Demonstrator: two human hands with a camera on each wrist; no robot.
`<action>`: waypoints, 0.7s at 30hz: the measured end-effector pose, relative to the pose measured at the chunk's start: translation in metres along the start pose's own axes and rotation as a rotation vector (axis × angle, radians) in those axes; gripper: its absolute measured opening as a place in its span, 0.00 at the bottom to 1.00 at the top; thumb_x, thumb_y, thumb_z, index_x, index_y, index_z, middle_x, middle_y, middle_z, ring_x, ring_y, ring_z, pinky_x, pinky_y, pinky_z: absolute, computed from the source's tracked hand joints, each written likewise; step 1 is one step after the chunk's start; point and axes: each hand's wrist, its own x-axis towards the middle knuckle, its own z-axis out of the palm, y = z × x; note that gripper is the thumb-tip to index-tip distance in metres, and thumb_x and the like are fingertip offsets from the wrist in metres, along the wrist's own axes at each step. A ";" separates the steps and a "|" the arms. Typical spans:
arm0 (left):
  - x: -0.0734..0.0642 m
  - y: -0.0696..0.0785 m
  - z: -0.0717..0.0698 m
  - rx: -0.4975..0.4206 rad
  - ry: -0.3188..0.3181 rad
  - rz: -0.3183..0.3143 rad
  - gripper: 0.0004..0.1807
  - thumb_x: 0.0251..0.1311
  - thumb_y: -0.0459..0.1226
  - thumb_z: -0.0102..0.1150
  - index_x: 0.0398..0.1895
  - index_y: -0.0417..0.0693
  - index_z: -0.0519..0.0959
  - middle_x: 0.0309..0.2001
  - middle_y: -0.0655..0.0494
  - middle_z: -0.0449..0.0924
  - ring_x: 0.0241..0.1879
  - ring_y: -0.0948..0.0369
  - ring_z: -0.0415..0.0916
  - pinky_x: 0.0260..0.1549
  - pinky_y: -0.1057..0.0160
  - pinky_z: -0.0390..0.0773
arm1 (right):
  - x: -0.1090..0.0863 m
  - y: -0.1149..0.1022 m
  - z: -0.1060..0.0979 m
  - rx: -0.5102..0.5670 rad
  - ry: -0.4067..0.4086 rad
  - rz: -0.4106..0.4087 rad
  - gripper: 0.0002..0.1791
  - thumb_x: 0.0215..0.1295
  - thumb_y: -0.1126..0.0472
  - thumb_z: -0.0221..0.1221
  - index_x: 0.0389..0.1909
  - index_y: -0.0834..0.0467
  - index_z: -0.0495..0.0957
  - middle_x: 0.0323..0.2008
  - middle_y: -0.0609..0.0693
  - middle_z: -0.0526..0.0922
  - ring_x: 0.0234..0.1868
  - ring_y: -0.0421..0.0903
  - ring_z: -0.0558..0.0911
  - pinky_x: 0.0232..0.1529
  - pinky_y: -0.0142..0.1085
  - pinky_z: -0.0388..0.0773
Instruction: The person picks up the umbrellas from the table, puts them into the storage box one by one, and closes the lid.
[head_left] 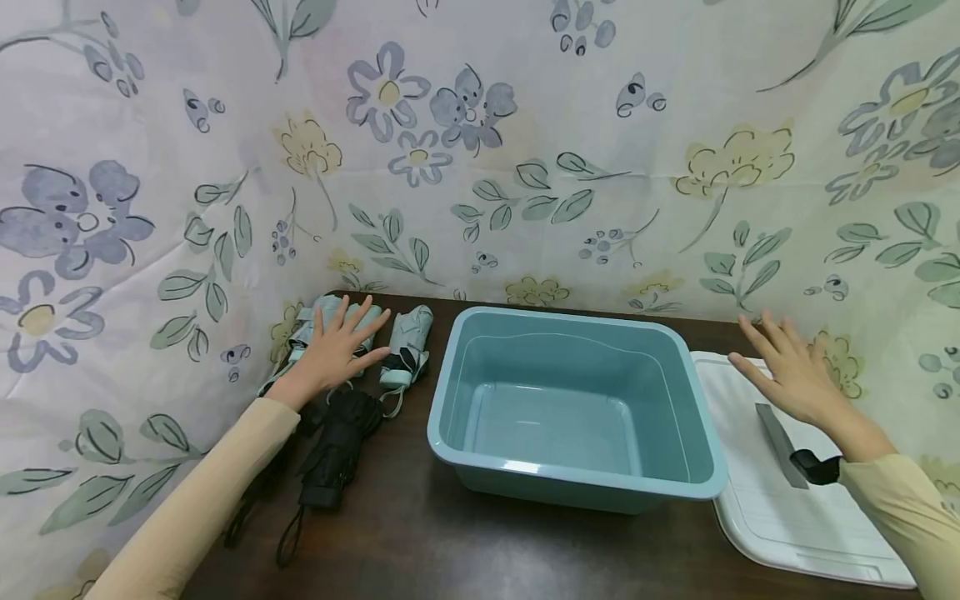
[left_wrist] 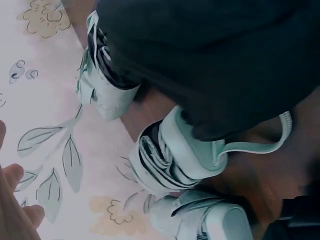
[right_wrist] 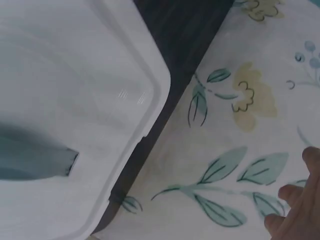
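Observation:
My left hand (head_left: 337, 343) hovers with fingers spread over several folded umbrellas at the table's left. A light green umbrella (head_left: 407, 337) with a wrist loop lies just right of that hand, and a black umbrella (head_left: 341, 442) lies nearer to me. The left wrist view shows a light green umbrella (left_wrist: 195, 145) close up; dark fabric covers much of its upper part. On the right, my right hand (head_left: 795, 375) is held with straight fingers above a white lid (head_left: 810, 525), holding nothing. Between the hands stands a blue-green plastic basin (head_left: 577, 482) with nothing inside.
A brown table (head_left: 420, 550) carries everything. Patterned floral cloth (head_left: 525, 242) rises behind and at both sides. A grey strip (head_left: 780, 446) shows over the lid, by a black band (head_left: 816, 467) at the right wrist; whether it touches the lid I cannot tell.

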 end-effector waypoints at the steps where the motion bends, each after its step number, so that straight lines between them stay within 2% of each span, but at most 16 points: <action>1: -0.002 0.001 -0.001 -0.008 0.007 0.007 0.38 0.61 0.61 0.45 0.73 0.65 0.48 0.74 0.52 0.36 0.72 0.46 0.24 0.59 0.32 0.23 | 0.000 -0.002 -0.001 0.012 0.003 -0.006 0.37 0.70 0.48 0.45 0.73 0.51 0.38 0.72 0.64 0.35 0.70 0.64 0.28 0.55 0.67 0.15; 5: -0.009 0.003 -0.002 -0.055 0.023 0.017 0.38 0.62 0.59 0.46 0.73 0.64 0.47 0.74 0.52 0.35 0.72 0.47 0.27 0.60 0.32 0.27 | 0.000 -0.010 -0.003 0.058 0.030 -0.042 0.37 0.70 0.50 0.46 0.73 0.52 0.40 0.72 0.63 0.36 0.71 0.61 0.31 0.60 0.65 0.20; 8: -0.015 0.006 -0.003 -0.090 0.037 0.013 0.38 0.63 0.59 0.46 0.73 0.64 0.47 0.74 0.52 0.37 0.72 0.47 0.31 0.60 0.31 0.33 | 0.000 -0.016 -0.004 0.115 0.047 -0.058 0.36 0.70 0.52 0.47 0.73 0.52 0.41 0.72 0.63 0.39 0.71 0.63 0.36 0.63 0.64 0.27; 13: -0.026 0.010 -0.004 -0.146 0.054 -0.003 0.36 0.62 0.57 0.49 0.72 0.60 0.54 0.73 0.47 0.46 0.68 0.41 0.48 0.58 0.33 0.52 | -0.004 -0.031 -0.008 0.246 0.040 -0.048 0.36 0.70 0.55 0.47 0.73 0.47 0.42 0.72 0.61 0.40 0.71 0.66 0.41 0.56 0.72 0.42; 16: -0.034 0.012 -0.004 -0.181 -0.011 -0.038 0.36 0.62 0.58 0.49 0.71 0.59 0.56 0.72 0.46 0.49 0.65 0.39 0.54 0.53 0.34 0.62 | -0.006 -0.043 -0.009 0.322 0.028 -0.065 0.35 0.70 0.58 0.47 0.73 0.46 0.42 0.73 0.59 0.40 0.71 0.65 0.42 0.52 0.73 0.45; 21: -0.046 0.016 -0.004 -0.233 -0.179 -0.081 0.38 0.61 0.62 0.44 0.72 0.64 0.53 0.71 0.44 0.47 0.62 0.40 0.61 0.46 0.33 0.66 | -0.010 -0.063 -0.011 0.403 -0.005 -0.117 0.35 0.70 0.61 0.47 0.73 0.46 0.43 0.73 0.58 0.41 0.71 0.63 0.43 0.53 0.72 0.45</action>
